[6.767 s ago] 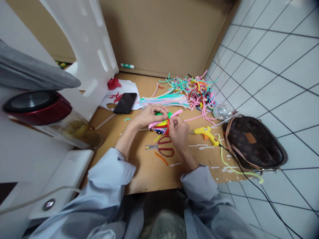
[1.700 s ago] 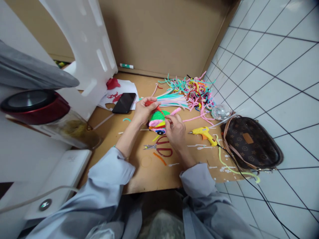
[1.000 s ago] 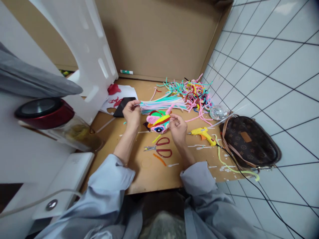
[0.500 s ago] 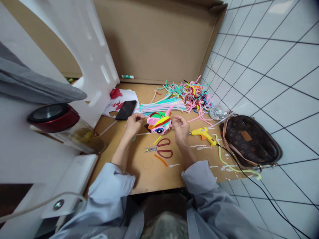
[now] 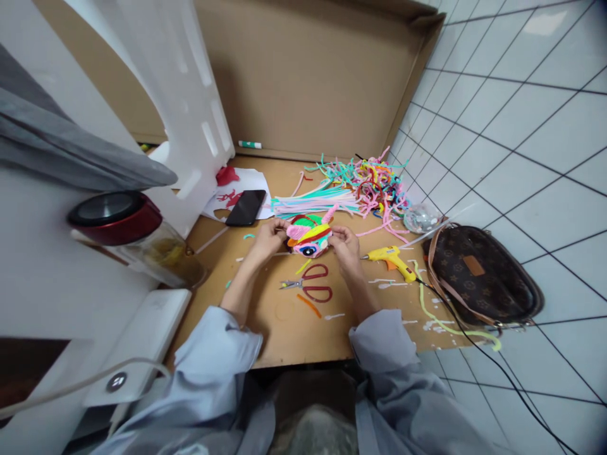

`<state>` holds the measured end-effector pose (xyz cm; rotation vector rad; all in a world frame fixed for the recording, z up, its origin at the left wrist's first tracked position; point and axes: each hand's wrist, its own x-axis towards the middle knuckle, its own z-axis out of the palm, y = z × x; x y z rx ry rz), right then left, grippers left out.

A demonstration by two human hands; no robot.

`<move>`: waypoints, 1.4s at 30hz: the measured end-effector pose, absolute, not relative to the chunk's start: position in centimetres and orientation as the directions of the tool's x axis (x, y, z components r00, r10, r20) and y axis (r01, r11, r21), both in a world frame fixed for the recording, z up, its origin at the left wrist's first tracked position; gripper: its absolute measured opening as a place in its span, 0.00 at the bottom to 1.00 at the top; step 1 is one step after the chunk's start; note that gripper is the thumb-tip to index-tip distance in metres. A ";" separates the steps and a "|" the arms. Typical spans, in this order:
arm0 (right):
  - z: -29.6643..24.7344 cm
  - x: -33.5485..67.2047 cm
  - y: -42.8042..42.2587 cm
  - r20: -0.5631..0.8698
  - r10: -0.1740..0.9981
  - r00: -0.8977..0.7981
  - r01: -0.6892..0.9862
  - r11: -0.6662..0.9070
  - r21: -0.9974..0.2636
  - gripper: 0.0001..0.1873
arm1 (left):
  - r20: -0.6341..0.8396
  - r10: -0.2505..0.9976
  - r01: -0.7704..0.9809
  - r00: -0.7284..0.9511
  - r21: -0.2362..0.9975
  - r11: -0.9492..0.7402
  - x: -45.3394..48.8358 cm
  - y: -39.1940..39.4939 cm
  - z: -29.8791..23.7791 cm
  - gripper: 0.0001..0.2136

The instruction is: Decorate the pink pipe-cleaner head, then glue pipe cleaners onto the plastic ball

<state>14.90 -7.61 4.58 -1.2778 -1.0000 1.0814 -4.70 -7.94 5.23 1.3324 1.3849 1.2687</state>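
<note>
Two gray-blue cloth sleeves (image 5: 218, 344), creased, rolled up, run out of frame at bottom. Smooth brown bench (image 5: 294, 347). On it, a short orange fuzzy strip (image 5: 309, 306), then scissors (image 5: 303, 285): metal blades, red loop handles. Just beyond, mid-bench, a fuzzy figure (image 5: 310, 238): lumpy, rounded, pink, yellow, green and red, with a round dark eye (image 5: 308, 251). Both hands hold it, left hand (image 5: 270, 240) at its left side, right hand (image 5: 345, 246) at its right, fingers curled in narrow. Some fingertips hidden; can't tell if the figure touches the bench. At right, yellow glue gun (image 5: 392, 258) beside a brown patterned handbag (image 5: 488, 272). Farther: flat black phone (image 5: 246, 207), covering part of white paper (image 5: 251, 179); straight fuzzy stems (image 5: 317, 202) in pale pink and teal, running into a curly multicolored tangle (image 5: 372, 180), single strands hard to separate. Farthest: green-and-white marker (image 5: 250, 145) by a brown panel (image 5: 313, 82), top partly cut off.
</note>
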 end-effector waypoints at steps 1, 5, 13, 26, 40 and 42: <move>4.5 14.9 -7.6 -0.001 0.973 0.230 -0.036 0.007 -0.999 0.19 | 0.080 0.991 0.162 -0.106 0.985 -0.062 -4.7 -7.8 5.0 0.07; 4.8 15.1 -7.9 0.151 0.936 0.318 0.137 0.112 -0.984 0.16 | 0.106 0.972 0.168 -0.210 0.983 -0.071 -5.0 -7.0 4.0 0.09; 10.6 16.3 -10.3 0.662 0.715 0.226 0.515 0.489 -0.704 0.12 | 0.382 0.924 0.415 -0.002 0.841 -0.347 -5.5 -5.7 3.3 0.31; 16.4 12.1 -5.9 0.131 0.847 -0.515 0.833 0.531 -0.155 0.10 | 0.275 0.961 0.422 0.025 0.869 -0.259 -4.8 -4.6 4.4 0.06; 17.1 11.7 -4.2 0.114 0.914 -0.390 0.867 0.406 -0.290 0.12 | 0.467 0.828 0.234 -0.310 0.882 -0.409 -4.6 -6.3 7.3 0.12; 17.3 12.4 -3.9 0.152 0.916 -0.372 0.839 0.402 -0.368 0.14 | 0.451 0.807 0.196 -0.381 0.893 -0.406 -4.5 -6.1 6.9 0.12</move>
